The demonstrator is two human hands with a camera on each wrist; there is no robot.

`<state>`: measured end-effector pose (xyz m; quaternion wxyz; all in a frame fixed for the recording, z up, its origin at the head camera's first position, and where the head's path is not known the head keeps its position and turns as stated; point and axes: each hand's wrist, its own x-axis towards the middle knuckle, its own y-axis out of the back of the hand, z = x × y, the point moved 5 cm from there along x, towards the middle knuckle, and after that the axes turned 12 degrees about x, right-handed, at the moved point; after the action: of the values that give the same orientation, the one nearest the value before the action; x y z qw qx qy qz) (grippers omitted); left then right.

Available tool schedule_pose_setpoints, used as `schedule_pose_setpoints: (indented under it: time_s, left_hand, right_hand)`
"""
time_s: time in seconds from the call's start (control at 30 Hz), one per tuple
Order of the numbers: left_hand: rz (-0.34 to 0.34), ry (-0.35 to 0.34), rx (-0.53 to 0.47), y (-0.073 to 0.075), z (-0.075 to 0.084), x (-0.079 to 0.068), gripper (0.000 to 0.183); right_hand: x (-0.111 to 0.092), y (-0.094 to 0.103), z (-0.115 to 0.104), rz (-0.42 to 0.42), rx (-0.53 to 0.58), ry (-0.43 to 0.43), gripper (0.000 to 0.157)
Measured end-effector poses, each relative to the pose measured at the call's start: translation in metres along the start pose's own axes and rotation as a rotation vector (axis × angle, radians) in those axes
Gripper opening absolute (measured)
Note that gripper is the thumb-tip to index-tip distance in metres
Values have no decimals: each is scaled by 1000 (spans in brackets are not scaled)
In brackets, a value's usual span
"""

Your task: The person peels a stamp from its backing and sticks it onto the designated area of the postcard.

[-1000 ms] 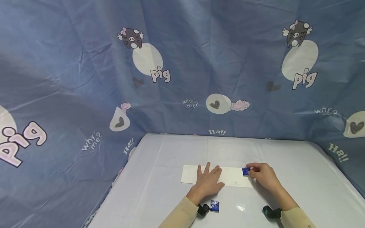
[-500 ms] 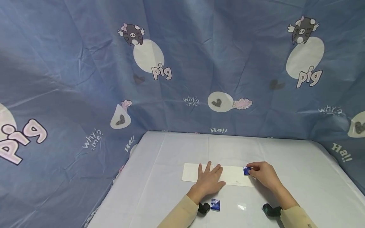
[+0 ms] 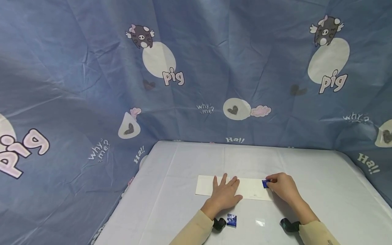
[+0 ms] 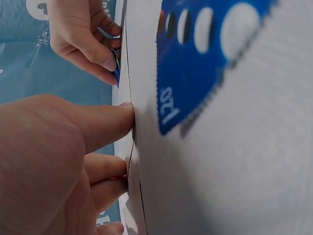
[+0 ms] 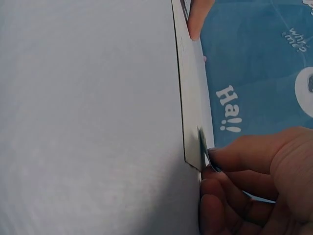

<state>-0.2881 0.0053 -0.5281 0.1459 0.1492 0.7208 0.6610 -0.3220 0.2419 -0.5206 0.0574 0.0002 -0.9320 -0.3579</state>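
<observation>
In the head view a long cream envelope [image 3: 249, 189] lies flat on the white table. My left hand [image 3: 223, 196] rests on its left half, fingers spread. At the envelope's right end my right hand [image 3: 284, 188] pinches a small blue postage stamp [image 3: 265, 184] between thumb and fingers. In the right wrist view that stamp [image 5: 203, 147] is seen nearly edge-on, tilted up from the envelope [image 5: 190, 98]. A second blue stamp [image 3: 231, 220] lies on the table beside my left wrist; the left wrist view shows this stamp [image 4: 195, 54] up close, with serrated edges and pale moon shapes.
A small clear, shiny piece [image 3: 260, 222] lies on the table between my forearms. Black wrist cameras stick out from my left wrist [image 3: 219, 224] and right wrist [image 3: 289, 225]. A blue printed curtain [image 3: 196, 85] hangs behind and left of the table [image 3: 183, 160].
The head view has shifted slightly. My left hand stays on the envelope. My right hand keeps its pinch on the stamp at the right end, and slightly less of the stamp's face shows.
</observation>
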Motion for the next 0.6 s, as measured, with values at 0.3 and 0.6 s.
schedule_pose_setpoints:
  time_s: [0.3,0.6]
  left_hand:
    - [2,0,-1,0,0,1,63]
    - [-4,-7,-13,0,1,1,64]
  right_hand:
    - [1,-2,-5,15,-33,5,23]
    - [1,-2,0,8,29,-12,24]
